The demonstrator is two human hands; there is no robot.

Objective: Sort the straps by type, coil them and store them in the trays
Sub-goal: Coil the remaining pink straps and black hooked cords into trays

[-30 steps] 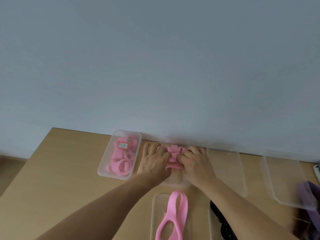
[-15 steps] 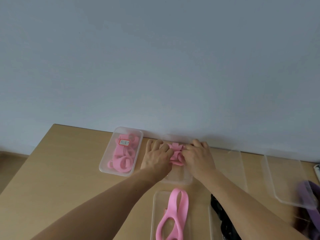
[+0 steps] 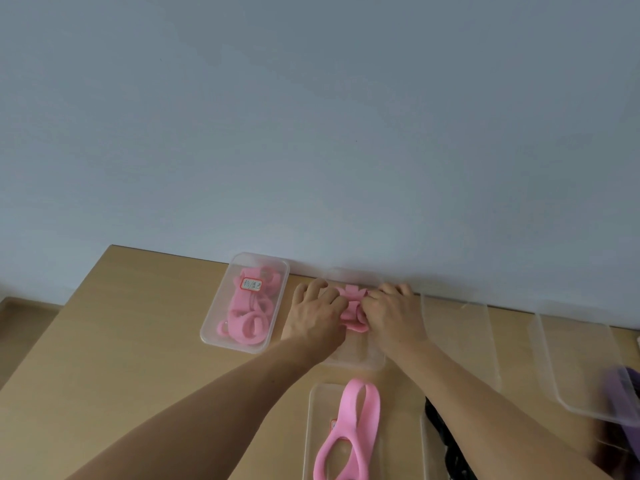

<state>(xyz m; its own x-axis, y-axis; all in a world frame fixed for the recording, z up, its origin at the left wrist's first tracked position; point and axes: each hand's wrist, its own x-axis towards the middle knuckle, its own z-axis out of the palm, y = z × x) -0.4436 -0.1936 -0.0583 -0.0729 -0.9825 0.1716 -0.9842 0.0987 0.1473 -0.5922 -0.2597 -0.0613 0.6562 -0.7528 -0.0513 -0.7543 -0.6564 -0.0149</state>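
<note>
My left hand and my right hand meet over a clear tray at the back of the table, and both pinch a folded pink strap between their fingers. To the left stands another clear tray with several coiled pink straps and a red-edged label. In a near tray lies a long pink strap, loosely looped. A black strap shows under my right forearm.
Two clear trays stand to the right along the wall. Something purple lies at the right edge. The wooden table ends at the wall behind and drops off on the left.
Both hands have shifted slightly towards the wall with the pink strap and drawn closer together around it. The trays have not moved.
</note>
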